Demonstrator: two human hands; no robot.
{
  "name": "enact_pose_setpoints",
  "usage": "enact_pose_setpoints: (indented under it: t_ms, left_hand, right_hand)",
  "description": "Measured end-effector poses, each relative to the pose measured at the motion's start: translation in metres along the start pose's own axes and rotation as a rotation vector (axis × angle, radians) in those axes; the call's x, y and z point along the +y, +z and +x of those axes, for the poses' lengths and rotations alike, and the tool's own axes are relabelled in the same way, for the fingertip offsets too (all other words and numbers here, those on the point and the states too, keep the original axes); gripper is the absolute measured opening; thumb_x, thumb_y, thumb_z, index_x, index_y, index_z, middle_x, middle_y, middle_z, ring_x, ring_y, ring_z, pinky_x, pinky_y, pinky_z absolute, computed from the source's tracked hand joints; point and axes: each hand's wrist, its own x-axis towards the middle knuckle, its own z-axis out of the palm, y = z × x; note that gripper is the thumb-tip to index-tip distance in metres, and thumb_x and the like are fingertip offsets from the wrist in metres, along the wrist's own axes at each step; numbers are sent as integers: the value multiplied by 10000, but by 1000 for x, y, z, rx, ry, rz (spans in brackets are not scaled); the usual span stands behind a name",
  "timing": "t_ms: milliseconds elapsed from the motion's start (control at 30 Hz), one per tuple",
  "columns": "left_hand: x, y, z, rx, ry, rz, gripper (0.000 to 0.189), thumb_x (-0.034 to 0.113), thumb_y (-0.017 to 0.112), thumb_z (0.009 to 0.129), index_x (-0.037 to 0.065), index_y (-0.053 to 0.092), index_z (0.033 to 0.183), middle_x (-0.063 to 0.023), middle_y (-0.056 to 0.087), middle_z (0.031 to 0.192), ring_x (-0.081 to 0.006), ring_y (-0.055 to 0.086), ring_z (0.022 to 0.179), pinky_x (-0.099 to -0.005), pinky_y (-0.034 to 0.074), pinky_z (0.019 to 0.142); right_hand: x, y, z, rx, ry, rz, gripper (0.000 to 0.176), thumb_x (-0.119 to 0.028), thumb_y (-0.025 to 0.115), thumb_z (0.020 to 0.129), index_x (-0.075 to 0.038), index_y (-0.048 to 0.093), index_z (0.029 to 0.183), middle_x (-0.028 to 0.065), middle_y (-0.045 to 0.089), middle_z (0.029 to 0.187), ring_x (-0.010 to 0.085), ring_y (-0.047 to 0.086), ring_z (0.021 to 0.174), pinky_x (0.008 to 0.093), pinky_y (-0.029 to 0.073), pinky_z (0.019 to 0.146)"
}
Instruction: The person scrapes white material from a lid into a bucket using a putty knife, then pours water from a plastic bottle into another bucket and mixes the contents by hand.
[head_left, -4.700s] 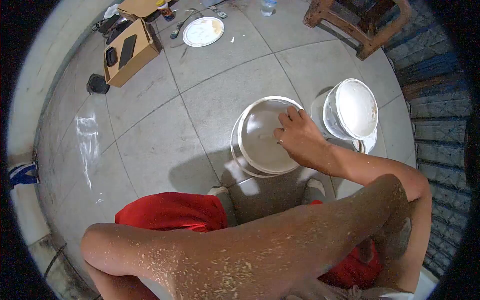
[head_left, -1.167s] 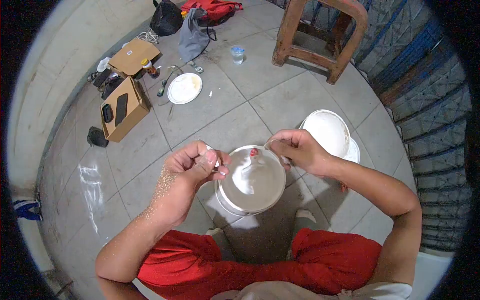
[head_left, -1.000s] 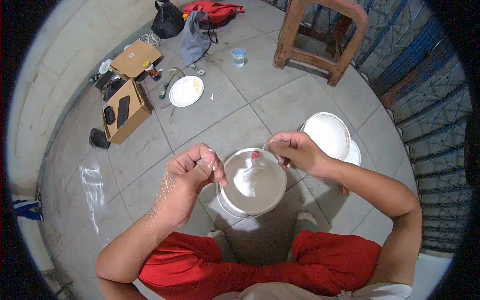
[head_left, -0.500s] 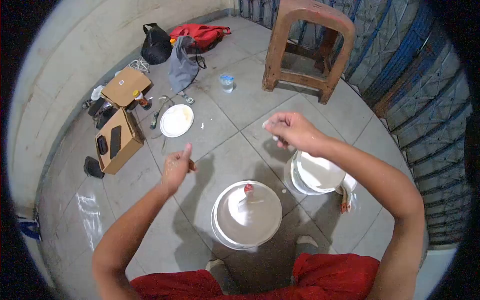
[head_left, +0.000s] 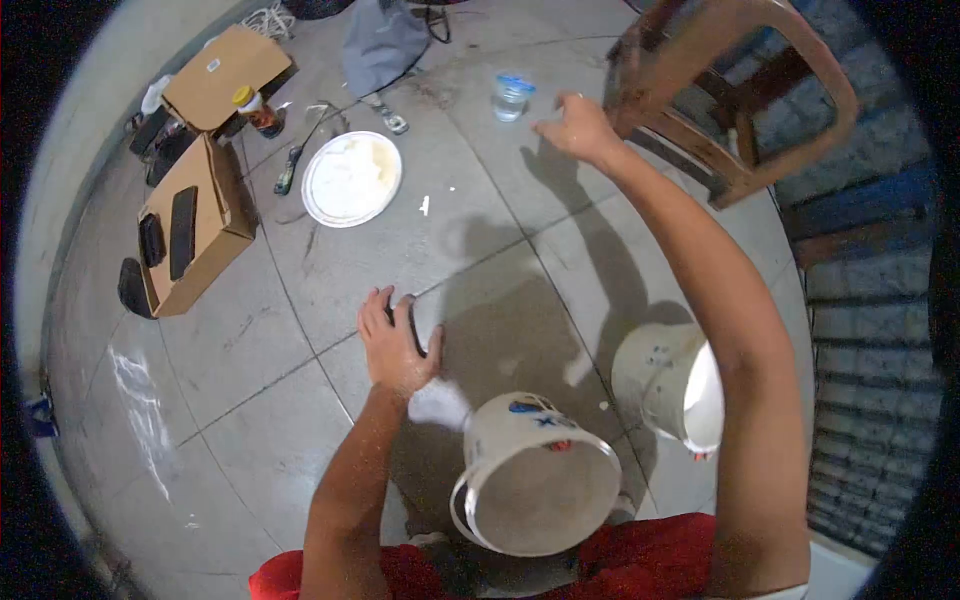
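Observation:
My left hand (head_left: 395, 340) lies flat on the tiled floor with its fingers spread, just beyond a white paint-stained bucket (head_left: 535, 470) that stands close to my knees. My right hand (head_left: 575, 125) is stretched far forward, between a clear plastic cup (head_left: 511, 95) and a wooden stool (head_left: 740, 90). Its fingers are curled, and I cannot make out whether anything is in them. A second white bucket (head_left: 670, 385) stands to the right, under my right arm.
A white plate (head_left: 350, 178) smeared with paste lies on the floor at the upper left. Beside it are an open cardboard box (head_left: 185, 225), a small bottle (head_left: 255, 108) and tools. A grey cloth (head_left: 385, 40) lies further back. A blue shutter (head_left: 870, 300) runs along the right.
My left hand has dropped from the air onto the floor. My right hand has reached further forward toward the cup and stool. The view has tipped down and forward over the buckets.

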Motion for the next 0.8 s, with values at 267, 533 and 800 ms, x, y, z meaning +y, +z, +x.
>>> enact_pose_setpoints:
  t_ms: [267, 533, 800]
  left_hand:
    - [-3, -3, 5, 22, -22, -90, 582, 237, 748, 753, 20, 527, 1245, -256, 420, 1374, -488, 362, 1318, -585, 276, 1098]
    - [-3, -3, -1, 10, -16, -91, 618, 288, 771, 750, 12, 528, 1247, -262, 403, 1395, -466, 338, 1341, -559, 269, 1115]
    - [-11, 5, 0, -52, -69, -151, 722, 454, 781, 735, -15, 529, 1223, -273, 377, 1404, -458, 280, 1360, -560, 210, 1136]
  right_hand:
    - [-39, 43, 66, 143, 196, -180, 835, -543, 792, 741, -51, 530, 1363, 238, 470, 1409, 415, 398, 1350, 548, 397, 1069]
    - [-55, 16, 3, 275, -55, -14, 766, -485, 811, 714, 37, 565, 1219, 258, 588, 1208, 424, 543, 1168, 505, 461, 979]
    - [-78, -128, -241, 313, -363, 265, 723, -430, 841, 667, 17, 561, 1162, 233, 558, 1043, 406, 572, 1008, 473, 476, 895]
